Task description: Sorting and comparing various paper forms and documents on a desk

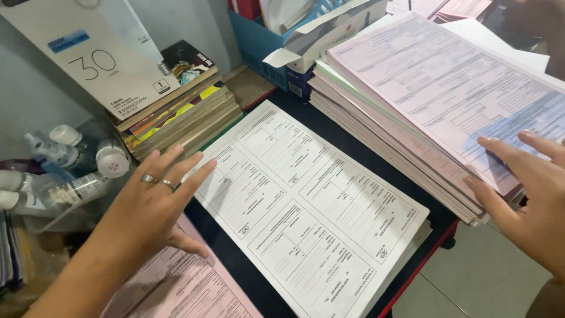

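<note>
Head cam looks down on a pretty crowded dark desk point(329, 132). Left hand point(158, 203) sits left of centre in the frame, fingers spread flat and wearing two rings, fingertips right at the left edge of a stack of white forms point(309, 215) that fills the middle of the shot; can't tell for sure if they actually touch the paper. It's holding nothing. Right hand point(527, 197) comes in from the right edge, also open with fingers spread, thumb against the near side of a tall pile of pink forms point(435, 100) in the upper right, fingers lying over the top sheet.

Down at the bottom left, under the left wrist, there's another pink sheet point(188, 288). Upper left has a white box point(88, 50) leaning on a pile of books point(176, 115), with some clear bottles with white caps point(70, 162) at the left edge. A blue bin point(259, 44) sits at the top centre behind the pink pile, stuffed with papers.
</note>
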